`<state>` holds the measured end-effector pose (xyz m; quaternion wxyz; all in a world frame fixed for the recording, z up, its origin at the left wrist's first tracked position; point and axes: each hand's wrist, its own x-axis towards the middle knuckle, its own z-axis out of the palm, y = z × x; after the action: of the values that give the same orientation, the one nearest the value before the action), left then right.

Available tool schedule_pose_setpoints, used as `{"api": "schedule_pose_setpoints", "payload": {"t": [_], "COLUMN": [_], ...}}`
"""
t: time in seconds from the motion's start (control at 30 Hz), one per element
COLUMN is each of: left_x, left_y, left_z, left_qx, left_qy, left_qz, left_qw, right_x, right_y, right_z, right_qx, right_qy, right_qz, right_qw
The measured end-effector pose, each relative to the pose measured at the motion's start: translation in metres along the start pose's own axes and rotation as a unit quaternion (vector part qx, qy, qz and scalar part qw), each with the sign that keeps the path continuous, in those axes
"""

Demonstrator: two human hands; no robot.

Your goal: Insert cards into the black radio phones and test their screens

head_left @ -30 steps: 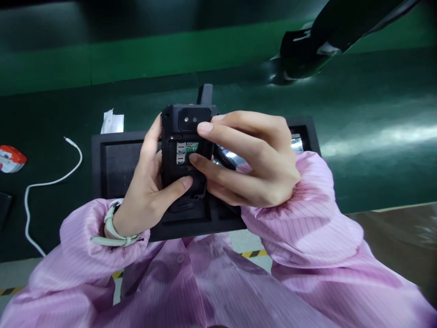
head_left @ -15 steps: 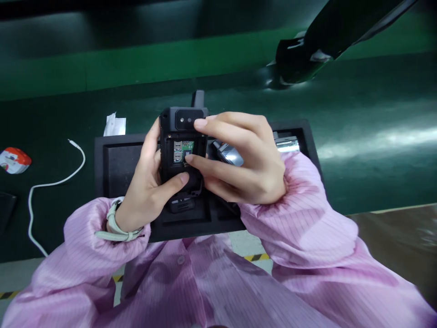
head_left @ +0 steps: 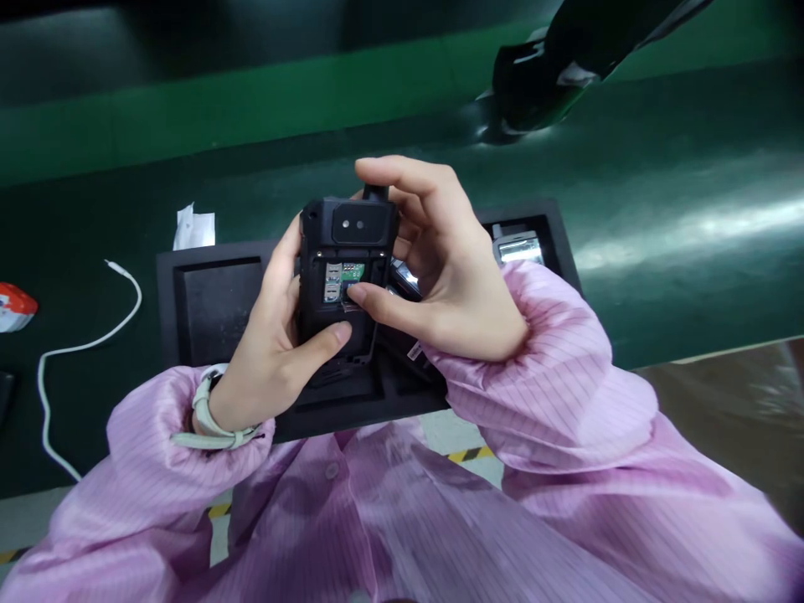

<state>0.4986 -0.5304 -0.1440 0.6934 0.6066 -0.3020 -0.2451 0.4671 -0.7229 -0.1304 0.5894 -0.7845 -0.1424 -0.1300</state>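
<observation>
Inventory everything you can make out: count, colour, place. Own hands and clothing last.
Handheld device: one, black, centre
Card slots: two, silver, device's back
Table: one, green, mid-frame
Tray: one, black, on table
Other devices: at least two, grey and dark, tray's right
Scrap: one, white, behind tray
Cable: one, white, left
Unclear object: one, red and white, left edge
Dark object: one, black, left edge
Post: one, black, upper right
Striped tape: count unclear, yellow-black, bottom
Wristband: one, pale green, lower left
Sleeves: two, pink, lower left and right
Left grip: one, bare, around device
Right grip: one, bare, touching device
</observation>
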Motion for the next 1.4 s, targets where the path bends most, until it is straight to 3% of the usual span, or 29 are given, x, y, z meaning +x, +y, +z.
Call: {"api": "schedule_pose_setpoints", "payload": {"t": [0.3,0.47,0.73,0.97,1.4], "left_x": [0.001,0.001,0.0,0.001,-0.001], "left_y": [0.0,0.001,0.0,0.001,0.001], "left_z": [-0.002,-0.001,-0.003,-0.001,0.0], "left_qx": [0.01,0.007,0.03,0.007,0.029], "left_qy": [-0.013,-0.007,-0.005,-0.01,-0.009], "left_qz": [-0.001,-0.014,-0.01,-0.03,-0.022], "left_qw": [1.0,1.0,0.999,0.999,0.999], "right_x": [-0.001,0.001,0.0,-0.002,-0.003], "right_y": [-0.005,-0.005,-0.005,-0.006,-0.003], "right_z": [0.003,-0.001,0.0,-0.006,-0.002], "right_qx": [0.04,0.012,0.002,-0.006,-0.067], "right_qy": [0.0,-0.033,-0.02,-0.047,-0.022], "right_qz": [0.031,0.046,0.048,0.044,0.051], "right_qw": [0.999,0.998,0.999,0.998,0.996]}}
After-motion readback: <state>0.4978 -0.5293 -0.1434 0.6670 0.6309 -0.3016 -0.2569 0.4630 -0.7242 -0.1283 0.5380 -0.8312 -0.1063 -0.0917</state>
